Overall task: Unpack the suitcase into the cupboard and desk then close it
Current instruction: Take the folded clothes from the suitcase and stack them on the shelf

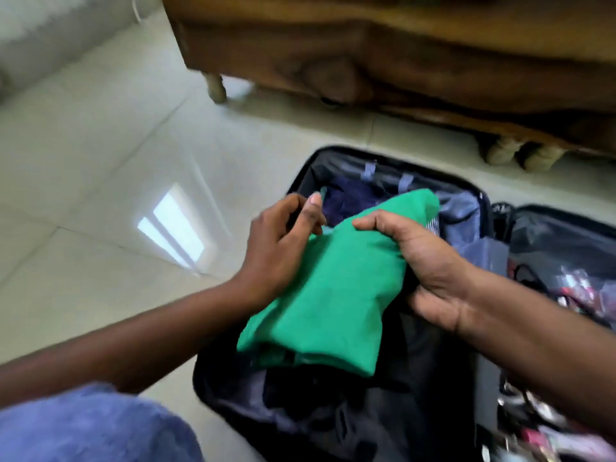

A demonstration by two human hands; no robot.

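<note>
A black suitcase [301, 181] lies open on the tiled floor, its near half holding dark clothes. Above that half I hold a folded green garment [333, 288] between both hands. My left hand [280, 248] grips its left edge, fingers curled, thumb raised. My right hand [430, 261] grips the right edge with fingers curled over the cloth. A navy garment [350, 201] lies beneath at the far end of the case. The other half of the suitcase [560, 238], at the right, holds mixed small items behind a mesh cover.
A wooden piece of furniture [383, 51] on short legs stands just beyond the suitcase. Pale floor tiles [110, 155] stretch to the left. My knee in blue cloth [93, 425] is at the bottom left.
</note>
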